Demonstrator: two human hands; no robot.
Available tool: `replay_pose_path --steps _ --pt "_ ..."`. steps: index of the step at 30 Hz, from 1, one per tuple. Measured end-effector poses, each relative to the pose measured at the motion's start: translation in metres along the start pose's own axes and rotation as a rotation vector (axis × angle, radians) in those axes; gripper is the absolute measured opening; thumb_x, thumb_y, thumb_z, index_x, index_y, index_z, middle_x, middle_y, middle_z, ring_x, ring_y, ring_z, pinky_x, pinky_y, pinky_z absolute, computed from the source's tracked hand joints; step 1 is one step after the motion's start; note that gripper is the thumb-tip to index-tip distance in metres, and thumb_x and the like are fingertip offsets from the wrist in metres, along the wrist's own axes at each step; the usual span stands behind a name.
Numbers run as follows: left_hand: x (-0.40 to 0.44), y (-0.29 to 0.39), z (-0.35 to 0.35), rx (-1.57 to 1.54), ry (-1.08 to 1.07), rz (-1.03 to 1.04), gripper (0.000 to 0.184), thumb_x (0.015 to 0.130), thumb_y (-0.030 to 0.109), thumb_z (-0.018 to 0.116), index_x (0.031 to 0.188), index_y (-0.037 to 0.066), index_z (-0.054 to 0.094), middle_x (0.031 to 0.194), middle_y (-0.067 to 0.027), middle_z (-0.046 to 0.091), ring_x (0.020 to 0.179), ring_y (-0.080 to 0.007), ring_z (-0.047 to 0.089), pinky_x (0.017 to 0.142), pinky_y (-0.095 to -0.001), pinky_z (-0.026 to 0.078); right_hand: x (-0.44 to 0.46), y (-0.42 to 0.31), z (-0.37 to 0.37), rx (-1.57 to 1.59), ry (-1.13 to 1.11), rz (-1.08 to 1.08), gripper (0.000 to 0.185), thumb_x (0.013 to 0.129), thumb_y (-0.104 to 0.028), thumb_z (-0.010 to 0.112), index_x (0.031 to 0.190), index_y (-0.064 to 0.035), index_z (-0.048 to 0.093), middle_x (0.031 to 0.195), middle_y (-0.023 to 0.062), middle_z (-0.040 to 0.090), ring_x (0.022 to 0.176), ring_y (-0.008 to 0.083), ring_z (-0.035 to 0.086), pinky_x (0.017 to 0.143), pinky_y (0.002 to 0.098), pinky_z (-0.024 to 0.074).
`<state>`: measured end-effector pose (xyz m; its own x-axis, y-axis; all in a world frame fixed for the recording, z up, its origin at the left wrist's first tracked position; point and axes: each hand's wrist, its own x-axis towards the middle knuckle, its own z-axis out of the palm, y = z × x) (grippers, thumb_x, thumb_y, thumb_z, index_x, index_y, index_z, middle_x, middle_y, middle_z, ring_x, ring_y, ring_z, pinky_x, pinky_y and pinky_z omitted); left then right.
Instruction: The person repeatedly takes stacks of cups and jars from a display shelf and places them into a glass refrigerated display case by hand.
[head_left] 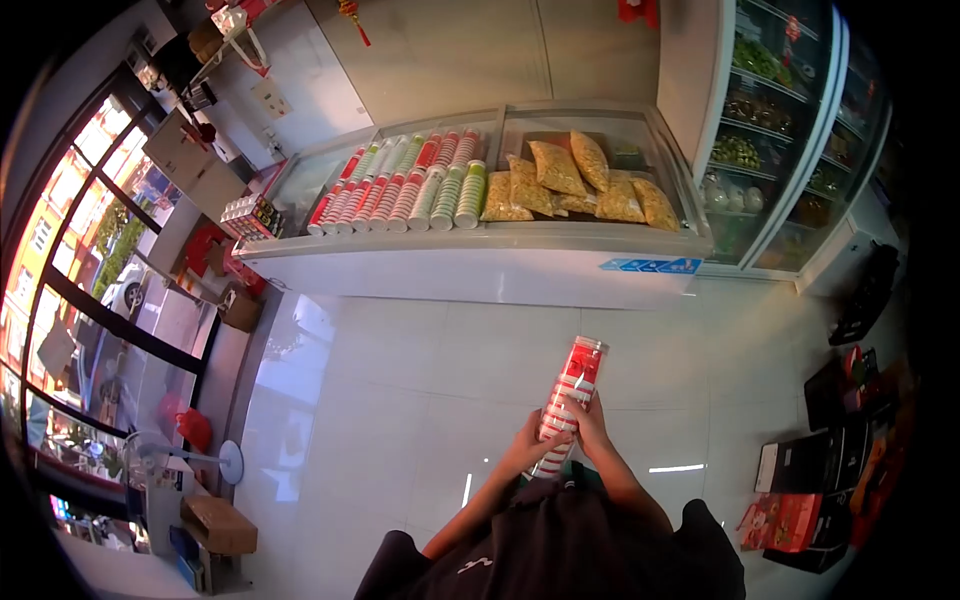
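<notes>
Held close in front of my body is a stack of red and white paper cups (573, 380) in a clear sleeve, tilted with its top leaning right. My left hand (530, 445) wraps its lower left side. Higher up on the right side, my right hand (588, 420) grips the same stack, the thumb lying across it. The lower end of the stack rests near my dark shirt and is partly hidden by my hands. Ahead, on the glass-topped chest freezer (450, 268), lie rows of similar cup stacks (400, 185) in red, green and white.
Bags of yellow food (560, 168) are piled on the freezer's right half. A glass-door fridge (765, 130) stands at the right. Boxes (800, 465) sit at lower right. A white fan (150, 455) and a cardboard box (220, 525) are by the window. Pale tiled floor (400, 370) lies between.
</notes>
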<state>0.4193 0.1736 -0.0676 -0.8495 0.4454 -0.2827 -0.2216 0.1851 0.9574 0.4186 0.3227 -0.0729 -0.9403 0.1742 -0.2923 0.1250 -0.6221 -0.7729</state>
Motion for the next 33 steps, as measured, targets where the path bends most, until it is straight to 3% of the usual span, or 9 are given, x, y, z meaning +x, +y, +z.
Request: replay_pose_path --steps 3,8,10,12,14,19,22,28,33 --pt "0.05 0.02 -0.024 -0.269 0.004 -0.022 0.073 0.078 0.03 0.075 0.128 -0.007 0.035 0.107 -0.015 0.059 0.098 -0.0194 0.059 0.084 -0.0334 0.049 0.058 -0.023 0.03 -0.082 -0.017 -0.007 0.044 0.082 -0.013 0.067 0.117 -0.0045 0.042 0.102 0.0086 0.057 0.09 0.0162 0.06 0.073 0.0325 0.0536" --pt "0.122 0.05 -0.066 -0.314 0.036 0.033 0.08 0.078 0.026 0.075 0.134 -0.007 0.027 0.116 -0.0171 0.055 0.106 -0.0192 0.056 0.089 -0.0333 0.047 0.151 -0.037 0.059 -0.166 -0.073 -0.05 0.046 0.081 -0.014 0.068 0.117 -0.0048 0.041 0.104 0.0074 0.057 0.092 0.0147 0.059 0.077 0.0313 0.0515" --pt "0.151 0.067 -0.088 -0.049 0.061 0.22 0.083 0.076 0.025 0.076 0.134 -0.007 0.026 0.121 -0.0177 0.052 0.111 -0.0205 0.053 0.093 -0.0344 0.044 0.196 -0.039 0.067 -0.194 -0.089 -0.074 0.047 0.081 -0.014 0.068 0.117 -0.0049 0.04 0.105 0.0074 0.056 0.092 0.0147 0.058 0.079 0.0311 0.051" --pt "0.191 0.049 -0.109 -0.09 0.097 0.29 0.088 0.072 0.027 0.079 0.135 -0.005 0.027 0.123 -0.0199 0.05 0.114 -0.0263 0.051 0.095 -0.0368 0.042 0.241 -0.046 0.081 -0.159 -0.058 -0.09 0.047 0.082 -0.013 0.068 0.119 -0.0053 0.04 0.108 0.0076 0.055 0.096 0.0152 0.057 0.082 0.0316 0.0498" --pt "0.23 0.053 -0.136 0.181 0.223 0.405 0.093 0.067 0.029 0.081 0.136 -0.003 0.028 0.124 -0.0239 0.047 0.117 -0.0329 0.048 0.097 -0.0388 0.04 0.291 -0.063 0.106 -0.144 -0.061 -0.09 0.048 0.083 -0.012 0.066 0.123 -0.0062 0.039 0.111 0.007 0.054 0.099 0.0153 0.056 0.085 0.0323 0.0484" --pt "0.312 0.099 -0.193 0.109 0.285 0.443 0.09 0.067 0.027 0.082 0.136 -0.002 0.031 0.124 -0.0213 0.045 0.116 -0.0334 0.048 0.096 -0.0393 0.041 0.387 -0.102 0.158 -0.165 -0.089 -0.107 0.056 0.085 -0.01 0.064 0.132 -0.0097 0.034 0.118 0.0065 0.053 0.107 0.0164 0.055 0.088 0.0328 0.048" --pt "0.363 0.128 -0.226 0.169 0.326 0.506 0.087 0.067 0.026 0.081 0.135 -0.001 0.033 0.125 -0.0216 0.044 0.114 -0.0355 0.048 0.095 -0.0406 0.042 0.427 -0.138 0.19 -0.36 -0.156 0.051 0.063 0.083 -0.014 0.066 0.135 -0.0109 0.031 0.122 0.0073 0.052 0.111 0.0174 0.054 0.087 0.0327 0.0498" --pt "0.476 0.173 -0.279 0.341 0.485 0.588 0.088 0.065 0.025 0.081 0.135 0.0 0.034 0.123 -0.0218 0.043 0.114 -0.0393 0.046 0.094 -0.0427 0.041 0.551 -0.165 0.231 -0.418 -0.187 0.052 0.057 0.08 -0.016 0.07 0.128 -0.0136 0.039 0.116 0.0045 0.056 0.102 0.0173 0.059 0.08 0.0341 0.0526" --pt "0.61 0.203 -0.311 0.383 0.732 0.493 0.082 0.069 0.022 0.077 0.133 0.001 0.032 0.122 -0.0231 0.041 0.112 -0.0414 0.045 0.091 -0.0434 0.043 0.707 -0.195 0.258 -0.452 -0.139 0.123 0.057 0.079 -0.02 0.073 0.125 -0.0173 0.04 0.111 0.0003 0.056 0.094 0.0145 0.06 0.073 0.0308 0.051"
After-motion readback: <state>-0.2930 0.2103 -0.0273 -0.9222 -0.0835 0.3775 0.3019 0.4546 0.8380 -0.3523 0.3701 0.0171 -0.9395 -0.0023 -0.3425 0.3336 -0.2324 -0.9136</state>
